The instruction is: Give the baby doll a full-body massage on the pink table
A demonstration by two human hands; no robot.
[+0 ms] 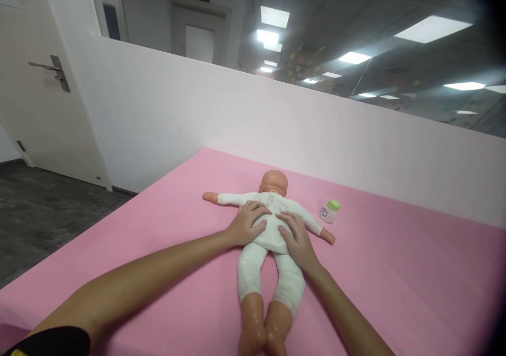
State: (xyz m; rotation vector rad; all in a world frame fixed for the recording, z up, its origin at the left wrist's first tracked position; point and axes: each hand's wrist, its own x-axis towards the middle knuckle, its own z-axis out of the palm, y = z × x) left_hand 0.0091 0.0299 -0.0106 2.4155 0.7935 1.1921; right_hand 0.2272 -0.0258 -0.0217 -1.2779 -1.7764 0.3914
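A baby doll point(270, 240) with a white cloth body lies stretched out on a pink padded table, its head away from me and its arms spread. The back of the bald head faces up, so the doll seems to be face down. My left hand point(247, 224) rests on the left side of its torso, fingers extended and thumb apart. On the right side of the torso lies my right hand point(298, 240), also with its fingers stretched out. Neither hand grips anything. Beyond the doll's right-side arm sits a small clear bottle point(329, 212) with a green cap.
The pink table top point(395, 261) meets a white half-height wall point(256, 113) at the back. At the left, a door point(51, 92) with a metal handle stands beyond the table edge, over a dark floor point(51, 208).
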